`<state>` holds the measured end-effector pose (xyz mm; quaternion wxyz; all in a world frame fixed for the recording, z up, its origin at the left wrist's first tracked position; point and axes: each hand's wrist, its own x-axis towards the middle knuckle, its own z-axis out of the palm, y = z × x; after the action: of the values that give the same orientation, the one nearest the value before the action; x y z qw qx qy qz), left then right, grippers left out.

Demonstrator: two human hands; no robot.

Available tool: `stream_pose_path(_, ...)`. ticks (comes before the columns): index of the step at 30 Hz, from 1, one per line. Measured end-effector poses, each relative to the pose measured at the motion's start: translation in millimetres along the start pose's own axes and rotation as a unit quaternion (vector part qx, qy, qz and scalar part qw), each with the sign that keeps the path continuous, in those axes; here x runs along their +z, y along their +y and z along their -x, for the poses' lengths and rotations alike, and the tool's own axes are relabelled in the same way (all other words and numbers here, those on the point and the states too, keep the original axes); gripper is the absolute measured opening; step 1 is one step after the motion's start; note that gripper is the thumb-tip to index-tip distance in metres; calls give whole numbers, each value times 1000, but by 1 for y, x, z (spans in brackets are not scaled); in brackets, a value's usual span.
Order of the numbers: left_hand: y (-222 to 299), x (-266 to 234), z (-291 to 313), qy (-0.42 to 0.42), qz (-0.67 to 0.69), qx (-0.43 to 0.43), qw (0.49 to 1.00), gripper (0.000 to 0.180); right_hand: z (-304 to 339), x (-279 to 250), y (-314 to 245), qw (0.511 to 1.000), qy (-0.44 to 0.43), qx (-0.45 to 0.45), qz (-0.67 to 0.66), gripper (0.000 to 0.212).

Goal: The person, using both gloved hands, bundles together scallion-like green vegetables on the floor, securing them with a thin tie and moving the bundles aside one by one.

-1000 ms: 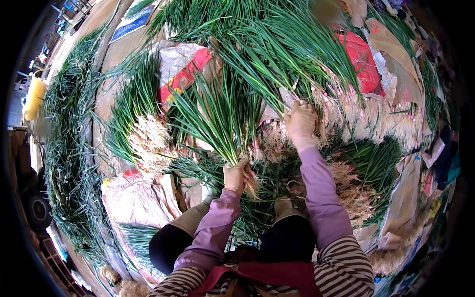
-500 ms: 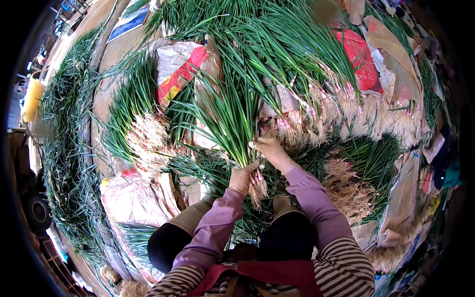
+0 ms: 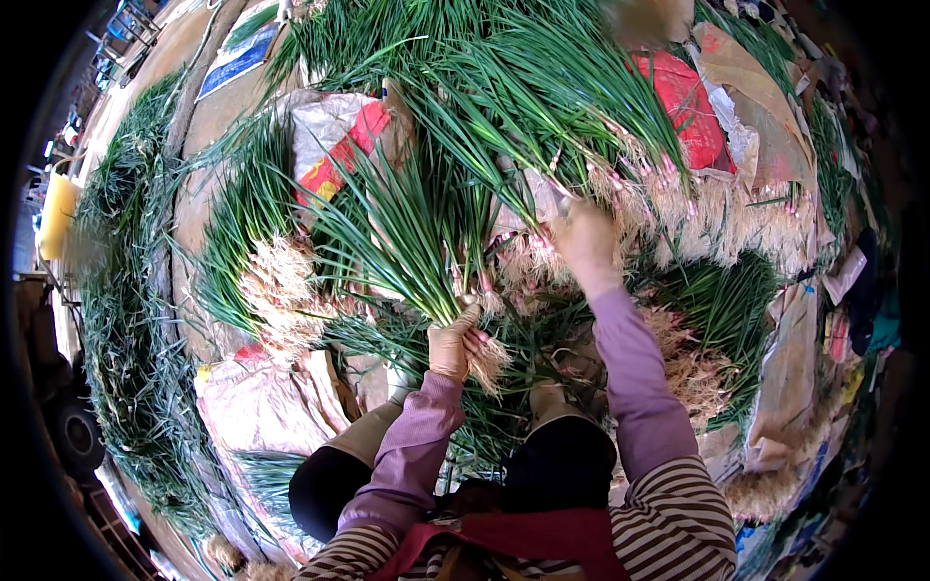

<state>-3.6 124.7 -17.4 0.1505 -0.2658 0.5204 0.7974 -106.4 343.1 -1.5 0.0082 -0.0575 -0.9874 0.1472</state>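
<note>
Leaf-strewn floor [image 3: 179,48] | our left hand [image 3: 449,349], fingers curled round a green-onion bunch [image 3: 418,269] at its necks [image 3: 448,310], leaves over the striped sack [image 3: 334,121]'s right edge | our right hand [image 3: 586,240] blurred by the onion heap [image 3: 567,92]'s lower edge, hold unclear | probably light, bendy, easily bruised: we'd grip firmer necks

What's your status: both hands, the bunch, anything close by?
Left hand closed round green onion bunch, roots protruding. Right hand at green onion pile, grip unclear. Green leaves beneath left hand.
</note>
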Motion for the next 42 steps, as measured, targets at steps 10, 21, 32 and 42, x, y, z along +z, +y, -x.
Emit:
stream_pose_path(10, -14, -18, -8, -58, -14, -141, 988, 22, 26, -16, -65, 936, -223, 53, -267, 15)
stream_pose_path(21, -9, -3, 1, -76, 38, -83, 993, 25, -26, -26, 18, 986, 159, 13, -42, 25)
stream_pose_path(32, -11, 1, 0, -60, -8, -113, 992, 20, 51, -24, -12, 998, -41, -38, -34, 24)
stream_pose_path(42, -25, -2, -2, -25, -2, -115, 993, 19, 74, 55, -28, 878, -199, 44, -433, 19)
